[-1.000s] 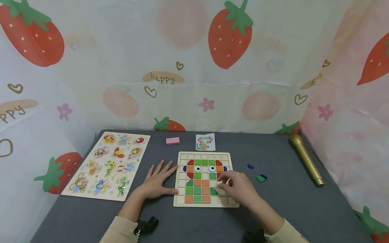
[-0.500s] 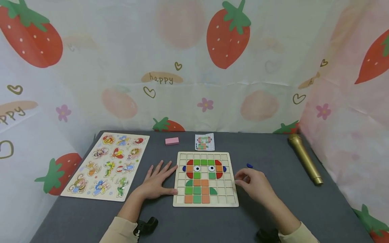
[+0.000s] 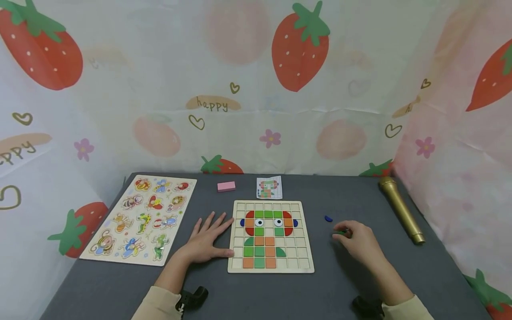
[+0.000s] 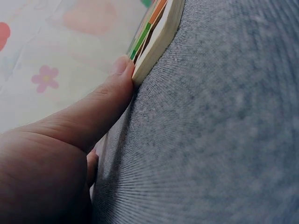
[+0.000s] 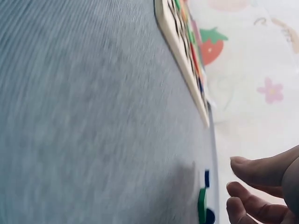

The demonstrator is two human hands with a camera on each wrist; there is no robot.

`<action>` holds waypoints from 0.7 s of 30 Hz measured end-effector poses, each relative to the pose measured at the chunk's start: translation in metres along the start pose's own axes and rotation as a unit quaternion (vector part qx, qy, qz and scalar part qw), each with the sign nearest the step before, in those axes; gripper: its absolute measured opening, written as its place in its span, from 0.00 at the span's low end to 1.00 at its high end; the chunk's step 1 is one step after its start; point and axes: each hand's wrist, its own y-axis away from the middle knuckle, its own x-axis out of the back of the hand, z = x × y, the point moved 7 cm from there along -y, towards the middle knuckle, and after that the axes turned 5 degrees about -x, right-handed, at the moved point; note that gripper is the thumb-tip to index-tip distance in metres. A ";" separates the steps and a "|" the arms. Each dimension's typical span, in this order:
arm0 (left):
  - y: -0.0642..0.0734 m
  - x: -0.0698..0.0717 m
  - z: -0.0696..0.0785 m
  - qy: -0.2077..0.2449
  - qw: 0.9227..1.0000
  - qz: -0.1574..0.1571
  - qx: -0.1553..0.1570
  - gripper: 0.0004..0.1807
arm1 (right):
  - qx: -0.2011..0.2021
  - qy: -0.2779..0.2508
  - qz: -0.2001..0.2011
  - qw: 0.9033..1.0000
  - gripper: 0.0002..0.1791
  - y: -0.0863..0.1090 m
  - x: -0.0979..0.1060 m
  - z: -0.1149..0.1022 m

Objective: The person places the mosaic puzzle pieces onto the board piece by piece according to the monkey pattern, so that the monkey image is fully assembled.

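Observation:
A wooden grid board (image 3: 293, 263) lies on the grey table, with coloured tiles forming a figure with two eyes. My left hand (image 3: 206, 243) lies spread beside it, thumb tip and fingertips touching its left edge. Right of the board, my right hand (image 3: 360, 242) hovers over a green piece (image 3: 341, 232), partly covered in the head view. In the right wrist view the thumb and fingertips stand apart from the green piece (image 5: 202, 205), with nothing between them. A blue piece (image 3: 328, 218) lies just left of that hand; another blue piece (image 5: 210, 216) shows beside the green one.
A picture board of insects (image 3: 138, 220) lies at the left. Behind the grid board are a pink block (image 3: 226, 186) and a small pattern card (image 3: 269, 187). A gold cylinder (image 3: 401, 211) lies at the far right, near the printed curtain.
My right hand has moved right, away from the grid board and over to the loose green piece. My left hand has stayed at the board's left edge.

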 end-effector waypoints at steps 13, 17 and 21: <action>0.000 0.001 0.001 0.003 1.000 -0.005 0.002 0.55 | -0.011 0.040 -0.029 0.999 0.13 -0.002 -0.007 0.015; 0.000 0.000 0.000 0.003 1.000 -0.004 0.003 0.55 | -0.003 0.046 -0.019 0.999 0.14 -0.003 -0.006 0.014; 0.001 0.001 0.000 0.002 1.000 -0.002 0.001 0.55 | -0.011 0.051 -0.015 0.998 0.14 -0.004 -0.005 0.016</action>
